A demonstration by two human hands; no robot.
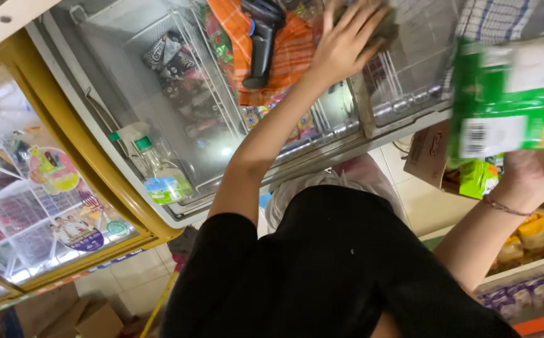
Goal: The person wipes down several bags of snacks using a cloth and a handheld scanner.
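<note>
Shop freezer (pixel 128 81) fills frame top: your left hand (pixel 347 44) lies flat, fingers spread, steadying; right hand (pixel 534 175) grips green snack packet (pixel 509 94) aloft.

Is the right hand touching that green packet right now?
Touching. The head view shows the right hand gripping the green packet from beneath, its lower edge sitting against the palm with no gap between them.

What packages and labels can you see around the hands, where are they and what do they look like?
Green snack packet: held up in the right hand, flat, with a white barcode panel.
Clear bottle: on the freezer lid, green cap, blue-and-white label.
Round stickers: on the yellow-framed cabinet glass, multicoloured.
Wrapped ice creams: inside the freezer, dark.
Left hand: resting flat on the lid beside an orange cloth.
</note>
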